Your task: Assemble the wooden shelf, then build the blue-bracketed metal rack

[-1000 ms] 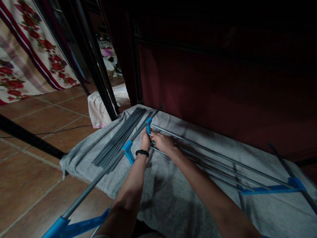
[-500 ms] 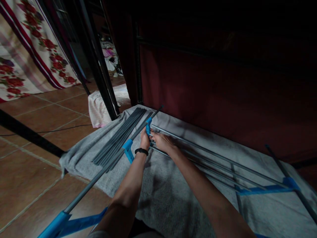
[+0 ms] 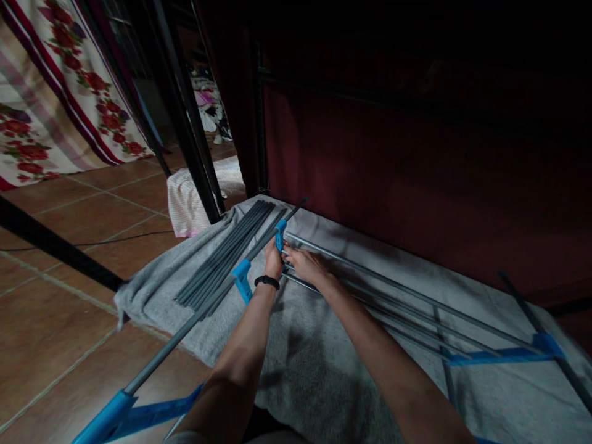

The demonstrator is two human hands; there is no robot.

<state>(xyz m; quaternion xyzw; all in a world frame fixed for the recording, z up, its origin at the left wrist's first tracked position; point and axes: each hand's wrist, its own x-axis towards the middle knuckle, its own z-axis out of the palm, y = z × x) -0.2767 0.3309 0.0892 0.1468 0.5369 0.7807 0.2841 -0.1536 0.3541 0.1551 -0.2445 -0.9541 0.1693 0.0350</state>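
Observation:
My left hand (image 3: 273, 259), with a black band at the wrist, is closed around a blue plastic bracket (image 3: 280, 234) on a long grey tube (image 3: 171, 345). Close against it, my right hand (image 3: 305, 265) pinches the end of a thin metal rod at the bracket; its fingertips are partly hidden. Several grey metal rods (image 3: 388, 280) run from near my hands to a blue crosspiece (image 3: 499, 355) at the right. The uppermost rod's near end lies apart from the bracket. Another blue bracket (image 3: 241, 277) sits lower on the long tube.
A bundle of loose grey tubes (image 3: 226, 256) lies on the grey blanket (image 3: 296, 345) at the left. A blue connector (image 3: 106, 413) joins the tube's lower end. Black metal posts (image 3: 185, 111) stand at the left, and a dark red panel (image 3: 393, 185) rises behind.
The view has shifted slightly, so everything appears a little further right. Both hands keep their places at the bracket and rods.

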